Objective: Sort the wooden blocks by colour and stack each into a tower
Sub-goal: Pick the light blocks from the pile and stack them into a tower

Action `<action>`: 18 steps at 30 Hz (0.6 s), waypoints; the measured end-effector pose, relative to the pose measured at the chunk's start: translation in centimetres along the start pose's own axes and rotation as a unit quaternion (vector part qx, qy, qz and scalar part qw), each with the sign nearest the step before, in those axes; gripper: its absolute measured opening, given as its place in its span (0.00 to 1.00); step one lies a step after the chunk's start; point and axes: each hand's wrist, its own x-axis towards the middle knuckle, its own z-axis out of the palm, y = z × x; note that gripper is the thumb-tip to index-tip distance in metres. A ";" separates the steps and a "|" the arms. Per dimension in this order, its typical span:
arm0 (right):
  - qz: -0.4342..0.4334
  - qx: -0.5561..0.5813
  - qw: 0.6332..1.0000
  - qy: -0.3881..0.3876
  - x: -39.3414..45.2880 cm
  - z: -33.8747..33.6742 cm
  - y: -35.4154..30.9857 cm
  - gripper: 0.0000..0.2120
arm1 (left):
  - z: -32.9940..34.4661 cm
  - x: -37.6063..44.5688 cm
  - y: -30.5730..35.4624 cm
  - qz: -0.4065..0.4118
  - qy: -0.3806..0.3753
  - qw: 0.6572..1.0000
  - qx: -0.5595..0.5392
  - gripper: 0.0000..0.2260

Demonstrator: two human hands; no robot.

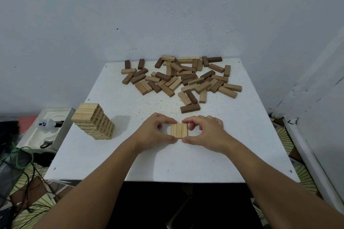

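Three pale wooden blocks [178,130] lie side by side as one flat row on the white table [242,135], near its middle front. My left hand [155,132] pinches the row's left side between thumb and forefinger. My right hand [204,133] pinches the right side the same way. A finished tower of pale blocks [93,121] stands at the table's left edge. A loose pile of several light, medium and dark brown blocks [182,78] is spread across the far half of the table.
One dark block [190,108] lies apart just beyond my hands. Left of the table sits a white tray [29,135] with a small white figure [46,125]. Cables [20,156] trail on the floor at left. A wall [167,15] stands right behind the table.
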 end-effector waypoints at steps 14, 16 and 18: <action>-0.015 -0.033 0.999 -0.003 -0.1 0.2 -0.2 0.25 | 0.1 -0.2 0.1 0.013 -0.003 1.000 0.006 0.22; -0.017 -0.035 0.999 0.003 -0.2 0.2 -0.3 0.25 | 0.3 -0.2 0.1 0.024 0.003 1.000 0.011 0.22; -0.020 -0.031 0.999 0.016 -0.4 0.3 -0.6 0.24 | 0.4 -0.2 0.2 0.031 0.008 0.999 0.018 0.23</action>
